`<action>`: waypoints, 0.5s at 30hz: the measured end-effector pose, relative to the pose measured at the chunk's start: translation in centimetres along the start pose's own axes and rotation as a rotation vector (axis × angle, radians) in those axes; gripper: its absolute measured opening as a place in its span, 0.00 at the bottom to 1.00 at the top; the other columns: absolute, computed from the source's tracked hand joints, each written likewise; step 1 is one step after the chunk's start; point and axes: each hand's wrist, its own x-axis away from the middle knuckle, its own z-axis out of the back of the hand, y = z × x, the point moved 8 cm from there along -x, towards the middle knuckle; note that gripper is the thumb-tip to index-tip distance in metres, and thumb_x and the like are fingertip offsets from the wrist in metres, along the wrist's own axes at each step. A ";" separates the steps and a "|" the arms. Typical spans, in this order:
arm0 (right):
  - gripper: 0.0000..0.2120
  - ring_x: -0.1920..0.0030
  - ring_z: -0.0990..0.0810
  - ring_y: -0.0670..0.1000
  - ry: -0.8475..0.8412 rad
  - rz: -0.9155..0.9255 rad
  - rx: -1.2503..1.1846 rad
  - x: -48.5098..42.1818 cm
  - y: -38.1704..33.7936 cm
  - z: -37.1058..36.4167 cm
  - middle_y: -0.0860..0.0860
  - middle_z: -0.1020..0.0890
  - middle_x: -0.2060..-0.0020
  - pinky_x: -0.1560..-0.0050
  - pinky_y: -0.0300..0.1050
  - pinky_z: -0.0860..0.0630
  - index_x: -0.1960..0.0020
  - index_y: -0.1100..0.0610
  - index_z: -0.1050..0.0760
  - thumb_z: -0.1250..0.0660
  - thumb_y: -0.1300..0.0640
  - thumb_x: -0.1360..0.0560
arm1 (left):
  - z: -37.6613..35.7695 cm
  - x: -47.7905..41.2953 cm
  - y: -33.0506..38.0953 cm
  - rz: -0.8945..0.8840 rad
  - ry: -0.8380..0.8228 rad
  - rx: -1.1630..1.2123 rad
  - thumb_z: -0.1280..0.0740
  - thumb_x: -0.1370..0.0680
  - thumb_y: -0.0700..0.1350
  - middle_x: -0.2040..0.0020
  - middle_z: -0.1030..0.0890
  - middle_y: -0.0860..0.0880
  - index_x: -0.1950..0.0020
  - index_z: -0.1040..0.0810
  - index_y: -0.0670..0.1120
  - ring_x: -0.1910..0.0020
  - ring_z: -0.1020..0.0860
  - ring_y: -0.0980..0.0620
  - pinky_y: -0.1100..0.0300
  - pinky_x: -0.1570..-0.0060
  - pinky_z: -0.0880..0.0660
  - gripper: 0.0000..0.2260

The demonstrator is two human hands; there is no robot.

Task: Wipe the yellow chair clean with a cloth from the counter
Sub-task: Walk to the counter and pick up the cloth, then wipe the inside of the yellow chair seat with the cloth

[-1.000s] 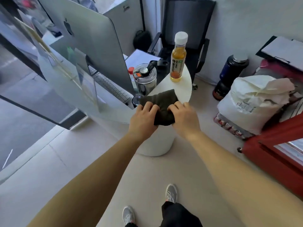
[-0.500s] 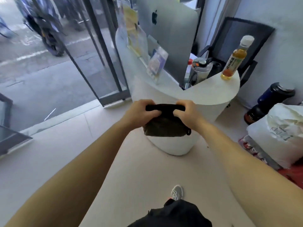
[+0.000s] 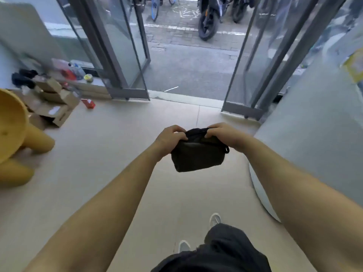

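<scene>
A dark folded cloth (image 3: 197,157) hangs in front of me at chest height, over the floor. My left hand (image 3: 170,136) grips its upper left edge and my right hand (image 3: 223,134) grips its upper right edge. The yellow chair (image 3: 13,132) stands at the far left edge of the view, cut off by the frame, with its rounded seat and two thick legs showing. It is well to the left of both hands. The white counter (image 3: 310,138) curves along the right side.
Flattened cardboard boxes (image 3: 52,103) and a small red box (image 3: 88,103) lie on the floor behind the chair. Glass doors (image 3: 125,55) stand open ahead onto a street with a parked scooter (image 3: 208,18). My feet (image 3: 215,220) are on beige floor.
The cloth has come off the counter top and is now held in the air by both hands. My view has swung left, from the counter and its bottle to the doorway and the yellow chair.
</scene>
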 end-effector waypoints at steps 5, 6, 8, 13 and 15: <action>0.11 0.62 0.22 0.54 -0.166 0.005 0.003 -7.8 -7.3 -11.3 0.53 0.19 0.67 0.59 0.48 0.26 0.65 0.55 0.21 0.34 0.54 0.25 | 12.1 2.5 -9.1 0.167 0.219 0.325 0.34 0.25 0.45 0.56 0.19 0.49 0.47 0.19 0.45 0.57 0.22 0.49 0.57 0.60 0.27 0.09; 0.11 0.60 0.20 0.55 -0.195 0.008 0.002 -9.5 -8.7 -13.5 0.56 0.17 0.64 0.56 0.51 0.24 0.64 0.55 0.19 0.34 0.54 0.25 | 14.1 3.0 -10.9 0.183 0.245 0.400 0.33 0.24 0.47 0.57 0.19 0.49 0.47 0.18 0.45 0.57 0.22 0.49 0.58 0.61 0.27 0.09; 0.11 0.56 0.18 0.58 -0.247 0.000 -0.014 -12.7 -11.3 -18.0 0.60 0.15 0.58 0.49 0.55 0.22 0.59 0.59 0.18 0.33 0.53 0.26 | 18.1 3.9 -14.0 0.170 0.281 0.564 0.30 0.27 0.53 0.55 0.17 0.49 0.47 0.18 0.45 0.55 0.20 0.49 0.59 0.62 0.25 0.14; 0.10 0.57 0.18 0.57 -0.417 -0.060 -0.052 -20.7 -17.9 -28.7 0.58 0.15 0.58 0.49 0.52 0.22 0.54 0.59 0.18 0.32 0.52 0.25 | 28.2 4.9 -19.9 0.159 0.427 0.704 0.26 0.25 0.42 0.44 0.19 0.47 0.37 0.23 0.49 0.48 0.19 0.49 0.57 0.54 0.21 0.18; 0.11 0.57 0.18 0.57 -0.491 -0.091 -0.045 -23.9 -20.6 -32.5 0.59 0.15 0.56 0.51 0.51 0.22 0.52 0.59 0.19 0.32 0.51 0.24 | 32.7 4.6 -22.0 0.201 0.545 0.674 0.27 0.24 0.42 0.47 0.18 0.47 0.41 0.20 0.49 0.49 0.19 0.48 0.56 0.54 0.21 0.12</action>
